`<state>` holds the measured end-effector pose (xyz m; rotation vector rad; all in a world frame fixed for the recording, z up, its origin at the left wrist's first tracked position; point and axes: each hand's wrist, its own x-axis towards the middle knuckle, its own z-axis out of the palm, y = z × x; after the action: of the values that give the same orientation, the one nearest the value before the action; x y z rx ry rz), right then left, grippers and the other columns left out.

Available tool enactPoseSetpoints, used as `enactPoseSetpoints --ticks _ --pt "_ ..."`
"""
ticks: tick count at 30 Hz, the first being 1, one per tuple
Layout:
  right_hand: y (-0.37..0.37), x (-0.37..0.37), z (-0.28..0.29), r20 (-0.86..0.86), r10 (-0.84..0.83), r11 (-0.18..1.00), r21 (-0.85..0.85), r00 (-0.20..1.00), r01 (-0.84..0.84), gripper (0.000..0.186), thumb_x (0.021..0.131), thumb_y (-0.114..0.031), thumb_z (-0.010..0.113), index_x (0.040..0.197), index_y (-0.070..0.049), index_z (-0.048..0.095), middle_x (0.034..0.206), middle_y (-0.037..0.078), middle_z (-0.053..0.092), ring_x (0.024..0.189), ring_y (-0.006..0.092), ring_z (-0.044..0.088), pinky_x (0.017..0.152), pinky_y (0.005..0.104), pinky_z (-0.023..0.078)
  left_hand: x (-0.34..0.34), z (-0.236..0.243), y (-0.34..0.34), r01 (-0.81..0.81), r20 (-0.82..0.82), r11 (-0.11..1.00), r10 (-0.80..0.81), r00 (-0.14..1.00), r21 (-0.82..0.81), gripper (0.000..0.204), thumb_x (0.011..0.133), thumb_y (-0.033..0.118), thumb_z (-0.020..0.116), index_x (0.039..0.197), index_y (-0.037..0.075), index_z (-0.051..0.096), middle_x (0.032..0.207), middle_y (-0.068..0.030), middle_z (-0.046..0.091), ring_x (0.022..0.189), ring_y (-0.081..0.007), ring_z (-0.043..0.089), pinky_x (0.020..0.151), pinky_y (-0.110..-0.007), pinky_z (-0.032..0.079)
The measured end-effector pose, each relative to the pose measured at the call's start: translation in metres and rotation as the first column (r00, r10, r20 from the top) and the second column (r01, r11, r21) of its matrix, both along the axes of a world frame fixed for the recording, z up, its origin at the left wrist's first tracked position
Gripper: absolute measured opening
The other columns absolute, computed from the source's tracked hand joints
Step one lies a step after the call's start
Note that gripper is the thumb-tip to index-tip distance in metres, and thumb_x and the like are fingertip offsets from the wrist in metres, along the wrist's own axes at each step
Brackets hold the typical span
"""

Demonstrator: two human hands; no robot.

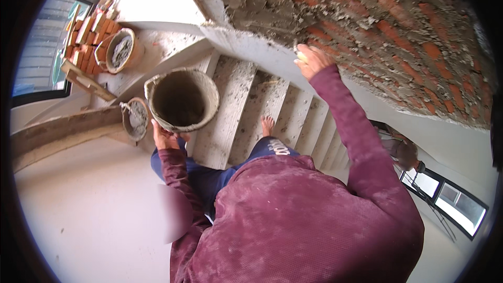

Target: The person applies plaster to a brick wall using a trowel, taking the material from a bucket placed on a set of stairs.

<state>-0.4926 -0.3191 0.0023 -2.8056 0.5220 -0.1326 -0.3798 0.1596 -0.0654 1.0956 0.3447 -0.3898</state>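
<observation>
My left hand (165,137) is closed on the lower edge of a mortar-caked bucket (211,96), held tipped with its mouth facing me. The bucket's inside is dark and grey-coated; how much lies at its bottom I cannot tell. My right hand (314,62) is raised to the wall, fingers wrapped round a pale-handled trowel (301,56). Its blade is hard to make out against the grey mortar. Beyond that hand, the brick wall (387,36) is partly covered with rough wet-looking mortar, and orange brick shows through.
Mortar-spattered stairs (230,107) run below me, with my bare foot (268,124) on one step. A second bucket (121,52) stands by stacked bricks (89,36) at upper left. A smaller container (137,118) hangs near a ledge. Another person (404,154) is at lower right.
</observation>
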Motion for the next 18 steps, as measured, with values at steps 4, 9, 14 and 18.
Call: enactPoseSetpoints --ticks 4,9,14,18 --pt "-0.018 0.029 -0.078 -0.278 -0.178 0.984 -0.027 0.944 0.178 0.034 0.078 -0.029 0.062 0.108 -0.016 0.055 0.099 0.012 0.059 0.085 0.0319 0.059 0.071 0.0421 0.049 0.012 0.071 0.015 -0.142 -0.008 0.970 0.147 0.989 0.197 0.038 0.085 0.051 0.047 0.086 0.014 0.057 0.090 -0.0034 0.062 0.086 -0.0219 0.057 0.074 -0.047 0.046" --pt "-0.020 0.008 0.010 0.090 -0.104 0.988 0.124 0.990 0.092 0.042 0.076 -0.030 0.066 0.109 -0.006 0.056 0.097 0.013 0.060 0.079 0.0265 0.060 0.068 0.0333 0.050 -0.013 0.152 0.092 -0.268 0.095 0.919 0.251 0.963 0.289 0.036 0.086 0.046 0.050 0.094 0.012 0.055 0.098 -0.0049 0.058 0.091 -0.0250 0.054 0.076 -0.049 0.046" --pt "-0.001 -0.024 0.002 0.434 -0.074 0.994 0.100 0.898 0.034 0.035 0.077 -0.028 0.064 0.102 -0.007 0.055 0.090 0.015 0.060 0.076 0.0334 0.059 0.063 0.0388 0.048 -0.021 0.178 0.084 -0.349 0.183 0.805 0.298 0.937 0.480 0.025 0.087 0.033 0.054 0.096 0.010 0.054 0.092 -0.0062 0.059 0.087 -0.0230 0.057 0.072 -0.045 0.049" --pt "0.064 -0.023 -0.031 0.198 0.097 0.911 0.377 0.975 -0.167 0.040 0.076 -0.023 0.060 0.110 -0.002 0.052 0.090 0.022 0.060 0.082 0.0395 0.056 0.070 0.0434 0.046 -0.020 0.168 0.099 -0.262 0.146 0.699 0.222 0.964 0.666 0.018 0.085 0.024 0.059 0.093 0.010 0.053 0.082 -0.0015 0.056 0.075 -0.0158 0.056 0.063 -0.037 0.052"
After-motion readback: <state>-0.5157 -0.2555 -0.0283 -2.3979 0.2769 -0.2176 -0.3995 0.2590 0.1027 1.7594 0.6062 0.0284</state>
